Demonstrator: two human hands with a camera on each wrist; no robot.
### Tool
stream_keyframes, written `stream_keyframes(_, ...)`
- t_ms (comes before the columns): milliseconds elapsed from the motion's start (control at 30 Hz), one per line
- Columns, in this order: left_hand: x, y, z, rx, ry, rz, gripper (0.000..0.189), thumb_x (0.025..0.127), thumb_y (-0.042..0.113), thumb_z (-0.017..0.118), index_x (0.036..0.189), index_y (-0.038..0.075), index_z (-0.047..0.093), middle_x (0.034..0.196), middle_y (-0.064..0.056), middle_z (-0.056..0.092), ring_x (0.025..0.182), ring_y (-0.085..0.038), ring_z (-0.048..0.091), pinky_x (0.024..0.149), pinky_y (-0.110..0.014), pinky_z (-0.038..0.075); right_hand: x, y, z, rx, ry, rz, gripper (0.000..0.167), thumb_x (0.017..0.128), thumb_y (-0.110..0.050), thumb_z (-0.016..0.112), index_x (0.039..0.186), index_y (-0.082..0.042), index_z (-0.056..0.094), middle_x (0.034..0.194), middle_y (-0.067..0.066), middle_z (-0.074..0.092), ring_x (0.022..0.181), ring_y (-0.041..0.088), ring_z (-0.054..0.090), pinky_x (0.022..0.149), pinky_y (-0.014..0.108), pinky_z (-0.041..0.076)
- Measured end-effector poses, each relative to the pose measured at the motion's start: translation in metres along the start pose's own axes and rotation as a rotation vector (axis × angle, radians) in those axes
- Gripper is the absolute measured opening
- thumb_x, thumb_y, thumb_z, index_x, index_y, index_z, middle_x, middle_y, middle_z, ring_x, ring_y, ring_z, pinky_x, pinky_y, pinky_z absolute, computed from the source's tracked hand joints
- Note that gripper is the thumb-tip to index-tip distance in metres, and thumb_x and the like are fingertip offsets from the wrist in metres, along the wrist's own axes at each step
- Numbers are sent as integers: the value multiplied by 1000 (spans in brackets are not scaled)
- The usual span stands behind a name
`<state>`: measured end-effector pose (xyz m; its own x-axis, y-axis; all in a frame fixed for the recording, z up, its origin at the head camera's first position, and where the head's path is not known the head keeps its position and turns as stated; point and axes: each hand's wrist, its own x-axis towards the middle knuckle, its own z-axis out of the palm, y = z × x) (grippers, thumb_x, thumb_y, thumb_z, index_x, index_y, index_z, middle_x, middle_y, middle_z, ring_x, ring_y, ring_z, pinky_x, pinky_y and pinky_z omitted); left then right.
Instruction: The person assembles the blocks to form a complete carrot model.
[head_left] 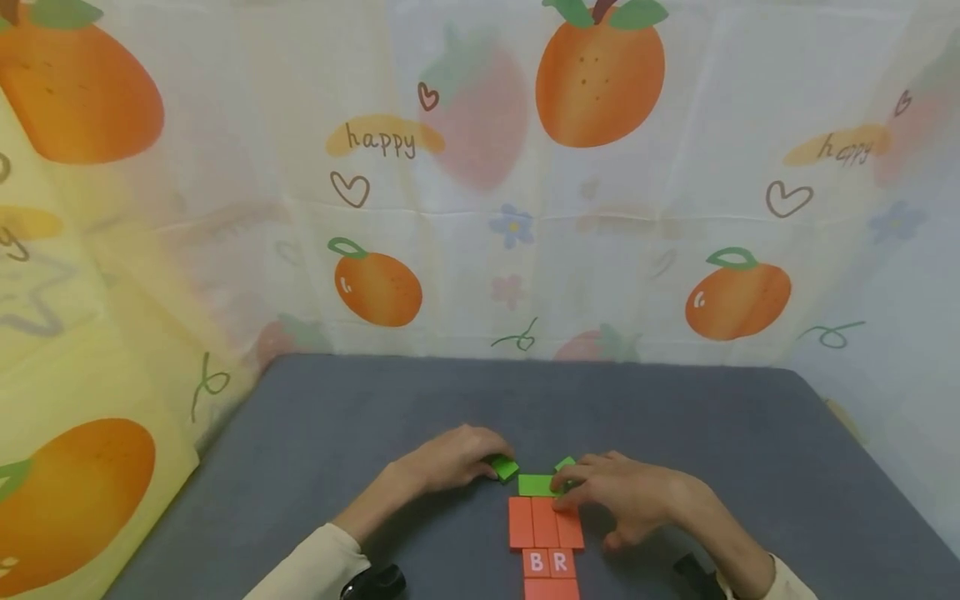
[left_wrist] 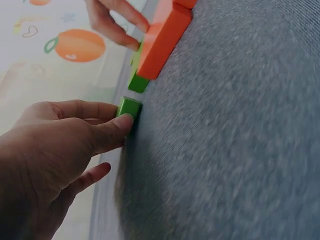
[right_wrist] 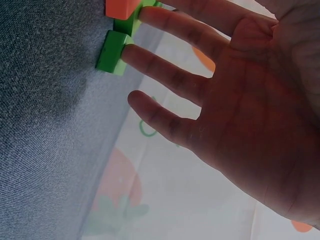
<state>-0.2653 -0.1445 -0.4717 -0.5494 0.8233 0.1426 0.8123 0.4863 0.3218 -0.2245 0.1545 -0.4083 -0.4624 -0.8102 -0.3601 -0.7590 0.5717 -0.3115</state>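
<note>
My left hand (head_left: pixel 461 458) pinches a small green block (left_wrist: pixel 131 106) between thumb and fingertip, just left of the row. A longer green block (head_left: pixel 534 485) lies across the top of several red-orange blocks (head_left: pixel 521 523). On the other side, my right hand (head_left: pixel 630 492) has its fingers spread, and the fingertips rest at the right end of the long green block and over a red-orange one. Another green block (right_wrist: pixel 111 52) sits at an angle there, with a fingertip of the right hand touching its side. Part of it is hidden by the fingers in the head view.
Below the three side-by-side blocks lie two smaller ones lettered B (head_left: pixel 536 563) and R, then another red-orange block (head_left: pixel 551 591) cut by the frame. All lie on a grey cloth-covered table (head_left: pixel 360 400). A fruit-print curtain (head_left: pixel 465 250) hangs behind the far edge.
</note>
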Motion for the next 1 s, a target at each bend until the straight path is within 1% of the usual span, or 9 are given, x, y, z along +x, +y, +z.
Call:
stream_keyframes(100,2,1,3,-12,4,22,30,98,14,73,128,10,72,127,-4,75,122,-17,70,105,-32,56,1,-1,0,5,2,-4,68,82,-22,91,141,-39,63,150,-11,55,136,16,53,111,53,46)
stream_keyframes(233,1,3,5,-30,16,20,31,98,15,73,129,11,72,128,-4,74,124,-18,68,106,-32,56,1,-2,0,18,-3,-1,68,83,-22,91,142,-39,63,150,-10,54,136,16,52,111,52,46)
stream_keyframes(400,0,3,6,-50,16,-2,31,99,18,72,130,13,71,129,-3,74,125,-17,68,106,-31,55,0,-4,0,19,-3,-10,68,83,-22,90,143,-39,62,150,-10,54,136,17,52,111,52,46)
stream_keyframes(533,-1,4,6,-62,11,-6,32,100,20,71,131,13,71,130,-3,73,125,-18,67,107,-32,55,-1,-5,0,13,-1,-13,68,83,-23,90,143,-38,63,150,-10,54,136,17,52,111,52,46)
stream_keyframes(667,-2,4,6,-69,2,-24,35,100,24,71,134,15,69,132,-1,72,126,-17,66,108,-33,54,-1,-4,1,1,4,-17,67,83,-23,90,143,-38,62,150,-10,54,136,17,52,112,53,45)
stream_keyframes(800,-2,4,7,-51,1,-20,34,100,24,71,133,15,70,132,-1,72,126,-16,66,108,-33,54,0,-3,1,-3,-2,-12,66,84,-26,90,143,-38,62,151,-11,54,136,15,51,113,51,44)
stream_keyframes(900,-1,4,8,-37,-4,-20,33,101,25,70,132,15,70,132,-1,72,126,-16,66,108,-33,54,-2,0,1,1,19,-40,62,89,-26,86,145,-36,61,152,-10,55,138,15,52,112,50,45)
stream_keyframes(1000,-1,6,7,-40,-20,-35,34,101,26,70,134,15,69,134,-1,72,128,-16,65,109,-32,54,-11,6,-3,38,91,-96,54,96,-29,77,147,-29,59,153,-5,56,139,19,53,110,53,46)
